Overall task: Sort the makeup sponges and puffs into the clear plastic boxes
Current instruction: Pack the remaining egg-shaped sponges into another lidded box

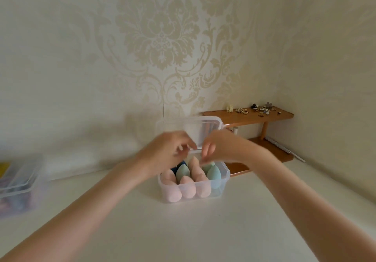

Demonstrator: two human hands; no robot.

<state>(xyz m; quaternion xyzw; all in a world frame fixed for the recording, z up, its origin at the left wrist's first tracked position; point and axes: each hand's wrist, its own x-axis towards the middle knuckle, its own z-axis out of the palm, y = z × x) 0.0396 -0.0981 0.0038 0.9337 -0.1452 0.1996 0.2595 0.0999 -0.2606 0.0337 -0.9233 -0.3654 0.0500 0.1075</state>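
While the box [194, 182] is sitting on the table [183, 231] packed with sponges [187, 186], I am holding its lid [189, 128] tilted above it, left hand [173, 149] and right hand [215, 145] fingers pinching the near edge.

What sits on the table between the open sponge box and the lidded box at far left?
Nothing: in the head view, bare white table separates the clear sponge box from the lidded clear box.

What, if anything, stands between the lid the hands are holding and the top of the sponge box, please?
Nothing visible blocks it. The lid is held tilted behind the box by both hands; only some upright sponges reach above the rim.
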